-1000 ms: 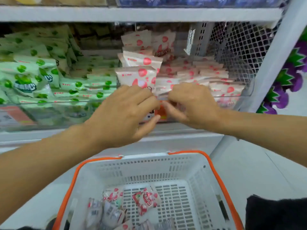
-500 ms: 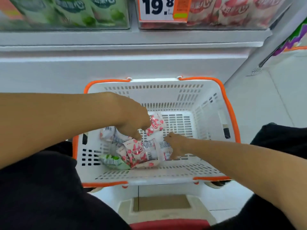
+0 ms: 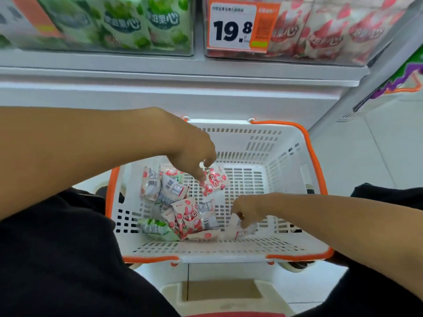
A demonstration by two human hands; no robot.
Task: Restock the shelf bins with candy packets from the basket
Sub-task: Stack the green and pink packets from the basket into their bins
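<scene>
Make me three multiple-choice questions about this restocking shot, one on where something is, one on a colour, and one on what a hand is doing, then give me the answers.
1. Where does the green packet lie in the basket?
A. far right corner
B. near left corner, beside the red pile
C. on the rim

2. What colour is the trim on the basket's rim?
A. blue
B. green
C. orange

3. What is the left hand doing?
A. pinching a red-and-white packet
B. resting flat on the shelf
C. gripping the price tag

Answers:
1 B, the green packet sits at the pile's near left edge.
2 C, orange bands run along the rim's edges.
3 A, its fingertips close on the packet's top edge. The right hand reaches down among the packets at the near wall, while the price tag stays up on the bin front.
</scene>
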